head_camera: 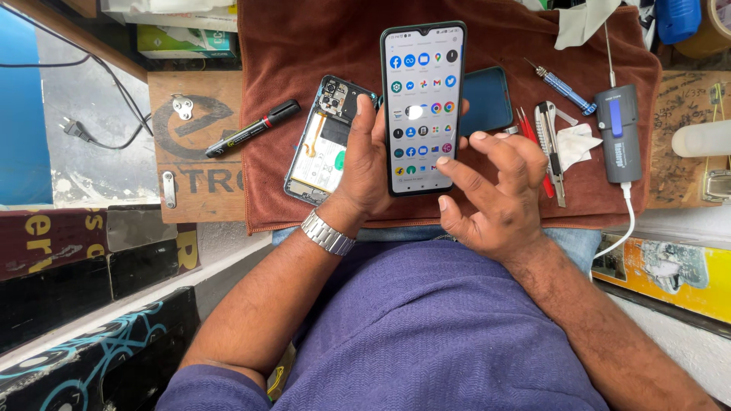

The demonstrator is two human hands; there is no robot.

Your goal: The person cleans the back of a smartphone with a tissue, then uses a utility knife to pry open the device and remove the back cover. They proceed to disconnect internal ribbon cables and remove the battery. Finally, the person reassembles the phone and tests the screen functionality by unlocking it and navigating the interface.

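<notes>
Smartphone (422, 106) is up off the surface, held upright in the left hand (364, 164), fingers wrapped round its left edge and back. Screen's lit and showing a grid of app icons. Right hand (499, 190) isn't holding anything: fingers loosely spread and curled, index fingertip just beside the lower right corner of the screen, right at the glass though I can't tell if it's actually touching.

Looks to me like the checking-the-screen stage, poking through the app drawer. Whatever tap or swipe follows needs the left grip kept steady and a light, accurate fingertip, since those icons sit close together.

Just behind the left hand there's an opened phone body (324, 141) lying with its insides exposed, and a dark back panel (486, 99) on the other side of the held phone. All of it sits on a brown towel (289, 46). Further right: a blue-handled screwdriver (562, 87), a utility knife (550, 141), red tweezers (533, 141) and a grey handheld device (618, 133) with a white cable. Black marker (251, 129) off to the left edge.
</notes>
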